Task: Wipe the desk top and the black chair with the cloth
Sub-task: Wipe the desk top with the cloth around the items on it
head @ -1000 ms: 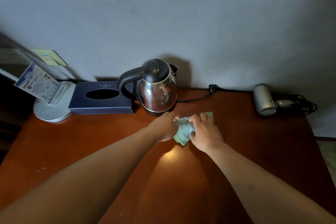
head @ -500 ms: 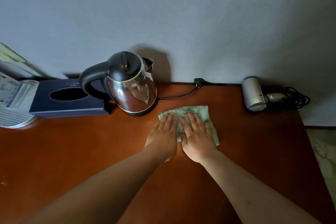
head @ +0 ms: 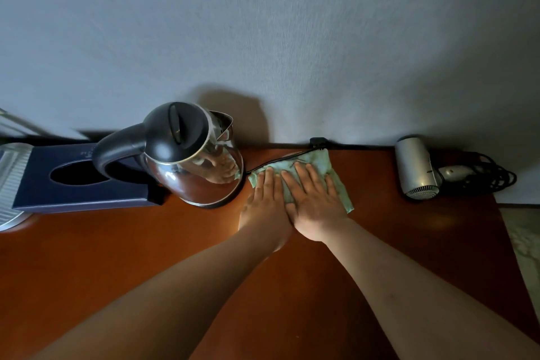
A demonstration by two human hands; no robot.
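A pale green cloth (head: 320, 162) lies spread flat on the brown desk top (head: 146, 245), near the back edge by the wall. My left hand (head: 264, 202) and my right hand (head: 314, 200) press on it side by side, fingers straight and pointing toward the wall. The cloth's far corner lies over the kettle's black cord (head: 273, 161). The black chair is not in view.
A steel kettle (head: 195, 155) with a black handle stands just left of my hands. Beside it lies a dark blue tissue box (head: 79, 181) and a ribbed grey lamp base (head: 11, 184). A silver hair dryer (head: 418, 169) with coiled cord sits at the back right.
The bunched cloth has been spread flat and pushed toward the wall. Both hands went from gripping it to pressing it with straight fingers. The view shifted right and closer.
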